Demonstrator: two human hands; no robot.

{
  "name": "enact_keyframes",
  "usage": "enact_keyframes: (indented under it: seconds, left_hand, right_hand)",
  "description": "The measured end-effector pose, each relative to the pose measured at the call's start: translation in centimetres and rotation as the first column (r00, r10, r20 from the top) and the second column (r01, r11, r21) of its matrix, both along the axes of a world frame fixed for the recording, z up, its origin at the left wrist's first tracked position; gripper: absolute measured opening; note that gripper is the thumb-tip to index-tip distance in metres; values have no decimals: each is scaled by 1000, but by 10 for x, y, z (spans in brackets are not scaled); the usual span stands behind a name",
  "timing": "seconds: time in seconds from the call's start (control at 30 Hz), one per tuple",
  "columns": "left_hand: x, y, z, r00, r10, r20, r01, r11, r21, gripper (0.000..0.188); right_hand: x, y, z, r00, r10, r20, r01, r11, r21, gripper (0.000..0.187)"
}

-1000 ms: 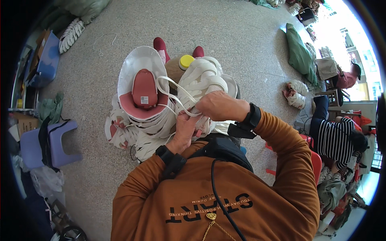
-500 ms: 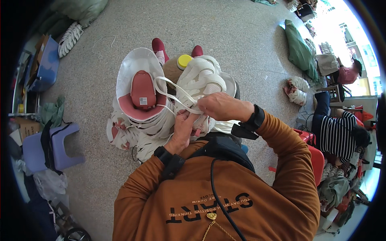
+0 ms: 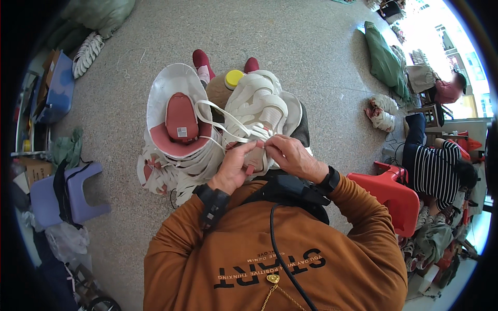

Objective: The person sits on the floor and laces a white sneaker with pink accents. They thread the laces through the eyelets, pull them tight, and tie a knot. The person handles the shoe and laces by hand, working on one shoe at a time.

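Note:
A white shoe upper (image 3: 269, 111) with pink lining lies in front of my waist, its collar end toward me. My left hand (image 3: 234, 167) is closed on its near left edge, thumb and fingers pinching beside the pink tongue. At the opposite side of the opening, the fingertips of my right hand (image 3: 296, 157) are pinched together at the lacing; the bit of lace between them is mostly hidden. A white shoelace (image 3: 222, 112) runs through the upper and loops loosely out to the left.
Left of the upper, a white-lined stack of uppers (image 3: 157, 99) holds a pink shoe piece (image 3: 181, 115). Beyond stands a container with a yellow lid (image 3: 234, 78). A purple stool (image 3: 65, 194) is at left, a red stool (image 3: 390, 199) at right. Farther right, a person in stripes (image 3: 436, 167) bends over.
My right hand has come down from above the lacing to the edge of the opening, beside my left fingers. My left hand keeps its hold on the upper. More of the red stool shows.

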State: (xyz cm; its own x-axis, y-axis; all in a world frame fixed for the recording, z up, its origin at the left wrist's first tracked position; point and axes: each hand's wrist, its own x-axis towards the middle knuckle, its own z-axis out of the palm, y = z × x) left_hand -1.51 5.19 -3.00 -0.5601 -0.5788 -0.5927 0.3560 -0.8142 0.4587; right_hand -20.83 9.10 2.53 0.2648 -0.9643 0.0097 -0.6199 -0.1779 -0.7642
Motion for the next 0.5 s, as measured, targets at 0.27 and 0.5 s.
enact_keyframes:
  seconds: [0.27,0.5]
  left_hand:
    - [6,-4,4,997,-66,-52,69,995,70,23]
    - [8,0,15,999,27,-37,-28,999,-31,24]
  right_hand:
    - [2,-9,-16,998,52,34,-47,992,-116,20]
    - [-62,22,-3,998,-35,-55,52,932,359,20]
